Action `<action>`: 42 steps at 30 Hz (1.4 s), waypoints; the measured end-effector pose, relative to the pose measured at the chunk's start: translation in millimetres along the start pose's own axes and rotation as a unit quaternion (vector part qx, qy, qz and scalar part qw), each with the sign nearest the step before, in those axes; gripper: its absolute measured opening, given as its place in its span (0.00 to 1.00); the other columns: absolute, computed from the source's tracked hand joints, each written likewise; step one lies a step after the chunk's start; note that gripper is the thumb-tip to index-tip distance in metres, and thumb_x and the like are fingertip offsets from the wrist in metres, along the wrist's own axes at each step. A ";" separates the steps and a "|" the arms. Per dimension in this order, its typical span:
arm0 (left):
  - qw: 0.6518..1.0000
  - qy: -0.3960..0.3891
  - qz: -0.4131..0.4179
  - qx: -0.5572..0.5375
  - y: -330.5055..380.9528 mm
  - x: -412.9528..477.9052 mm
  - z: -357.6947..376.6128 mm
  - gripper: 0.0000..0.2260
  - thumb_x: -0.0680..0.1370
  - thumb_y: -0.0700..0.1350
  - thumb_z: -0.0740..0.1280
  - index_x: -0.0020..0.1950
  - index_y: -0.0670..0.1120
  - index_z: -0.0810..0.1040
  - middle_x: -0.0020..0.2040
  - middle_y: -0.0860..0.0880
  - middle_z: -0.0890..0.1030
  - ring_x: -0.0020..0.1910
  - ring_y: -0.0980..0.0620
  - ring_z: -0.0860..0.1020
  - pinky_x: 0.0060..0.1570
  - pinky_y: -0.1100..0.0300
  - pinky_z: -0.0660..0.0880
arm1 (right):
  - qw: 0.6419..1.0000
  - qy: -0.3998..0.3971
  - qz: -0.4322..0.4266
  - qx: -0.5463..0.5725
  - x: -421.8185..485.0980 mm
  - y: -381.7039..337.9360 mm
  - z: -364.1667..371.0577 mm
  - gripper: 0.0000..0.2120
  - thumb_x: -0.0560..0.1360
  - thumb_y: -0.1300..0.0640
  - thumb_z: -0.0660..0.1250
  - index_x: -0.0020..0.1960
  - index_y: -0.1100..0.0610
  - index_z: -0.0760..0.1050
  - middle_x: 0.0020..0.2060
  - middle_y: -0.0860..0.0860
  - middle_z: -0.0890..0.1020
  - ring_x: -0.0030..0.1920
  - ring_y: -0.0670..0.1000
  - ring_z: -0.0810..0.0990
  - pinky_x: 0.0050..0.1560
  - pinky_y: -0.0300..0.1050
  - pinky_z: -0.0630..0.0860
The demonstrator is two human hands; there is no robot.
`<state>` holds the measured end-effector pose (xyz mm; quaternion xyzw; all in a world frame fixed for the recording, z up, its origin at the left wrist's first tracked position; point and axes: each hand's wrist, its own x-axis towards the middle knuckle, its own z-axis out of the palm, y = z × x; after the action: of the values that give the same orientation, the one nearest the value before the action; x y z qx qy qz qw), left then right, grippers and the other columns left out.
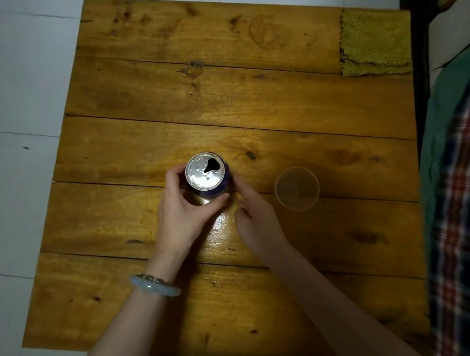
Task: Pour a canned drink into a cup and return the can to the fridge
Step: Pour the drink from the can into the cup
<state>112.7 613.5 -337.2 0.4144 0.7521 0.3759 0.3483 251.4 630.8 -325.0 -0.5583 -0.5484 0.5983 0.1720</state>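
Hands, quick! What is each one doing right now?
Left hand: holds the can.
Right hand: loose beside the can, holding nothing.

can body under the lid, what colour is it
Dark purple, on the can below its silver lid; best seen in the head view.

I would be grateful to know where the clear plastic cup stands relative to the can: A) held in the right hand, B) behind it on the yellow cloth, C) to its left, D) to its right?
D: the clear plastic cup stands on the wooden table right of the can, beyond the right hand.
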 end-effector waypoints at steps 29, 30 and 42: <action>0.961 -0.139 0.172 0.164 74.4 -48.0 11.3 0.34 0.64 0.51 0.78 0.66 0.53 0.67 0.60 0.55 0.76 0.59 0.57 0.75 0.57 0.51 0.74 | 0.978 0.032 0.049 0.199 -73.6 15.6 -34.9 0.28 0.75 0.70 0.58 0.71 0.51 0.64 0.65 0.47 0.75 0.65 0.42 0.72 0.69 0.49 0.68; 0.961 -0.143 0.172 0.164 74.0 -48.6 13.6 0.34 0.64 0.51 0.78 0.66 0.52 0.67 0.60 0.55 0.76 0.59 0.57 0.75 0.57 0.51 0.74 | 0.979 0.033 0.052 0.196 -73.7 17.2 -36.7 0.28 0.75 0.69 0.58 0.71 0.51 0.64 0.65 0.47 0.75 0.65 0.42 0.72 0.68 0.50 0.68; 0.984 -0.102 0.137 0.050 88.2 -86.0 27.1 0.35 0.67 0.50 0.77 0.69 0.45 0.65 0.65 0.50 0.73 0.65 0.52 0.72 0.62 0.45 0.71 | 0.989 0.019 -0.011 0.146 -99.8 -4.8 -68.5 0.28 0.71 0.42 0.66 0.69 0.43 0.65 0.64 0.40 0.74 0.66 0.42 0.70 0.68 0.53 0.67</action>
<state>202.9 577.8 -256.4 0.5668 0.6666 0.3380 0.3467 339.8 582.6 -257.6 -0.5329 -0.4580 0.6591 0.2683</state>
